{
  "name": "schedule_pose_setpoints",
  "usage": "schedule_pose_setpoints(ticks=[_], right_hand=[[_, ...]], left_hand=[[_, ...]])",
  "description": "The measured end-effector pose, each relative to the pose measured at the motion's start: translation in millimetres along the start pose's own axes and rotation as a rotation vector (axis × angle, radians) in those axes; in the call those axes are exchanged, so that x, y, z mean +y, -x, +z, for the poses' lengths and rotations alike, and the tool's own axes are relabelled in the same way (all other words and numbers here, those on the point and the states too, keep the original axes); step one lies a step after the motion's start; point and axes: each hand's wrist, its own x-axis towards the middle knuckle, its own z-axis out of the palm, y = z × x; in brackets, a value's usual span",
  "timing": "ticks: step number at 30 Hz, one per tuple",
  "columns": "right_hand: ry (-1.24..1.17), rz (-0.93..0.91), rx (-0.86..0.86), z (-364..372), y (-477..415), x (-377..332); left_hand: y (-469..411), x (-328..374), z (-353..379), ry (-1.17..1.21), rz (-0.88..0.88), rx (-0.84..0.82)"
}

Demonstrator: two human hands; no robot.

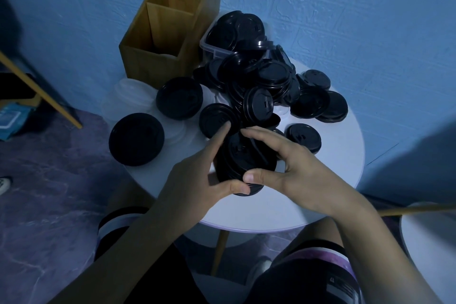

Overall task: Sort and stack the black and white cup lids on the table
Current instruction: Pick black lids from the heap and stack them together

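1. Round white table carries everything
2. Tall wooden divided box stands back left, beside a clear plastic tub overflowing with a loose heap of black round plastic cup lids
3. A short stack of black lids sits near the table's front, tops up, its axis tilted slightly away
4. Left hand and right hand curl round it, thumbs on the near side hiding its base, fingers over the far side
5. Translucent white lids at the left are pale, half-covered and hard to count

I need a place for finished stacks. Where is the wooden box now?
In the head view, the wooden box stands at the far left of the round table, against the blue wall, left of the clear plastic tub heaped with black lids.
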Motion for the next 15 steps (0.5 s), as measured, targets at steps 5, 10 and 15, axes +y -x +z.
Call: schedule_pose_setpoints(ticks=[5, 10, 15], right_hand=[[0.162, 0.027, 0.087, 7, 6, -6], [0.154, 0.021, 0.158, 16, 9, -5], [-0.047, 0.039, 0.207, 20, 16, 4]], left_hand=[[0, 2, -1, -0.045, 0.007, -0.022], [2, 3, 0, -0.05, 0.045, -0.022], [7, 8, -14, -0.276, 0.13, 0.024]])
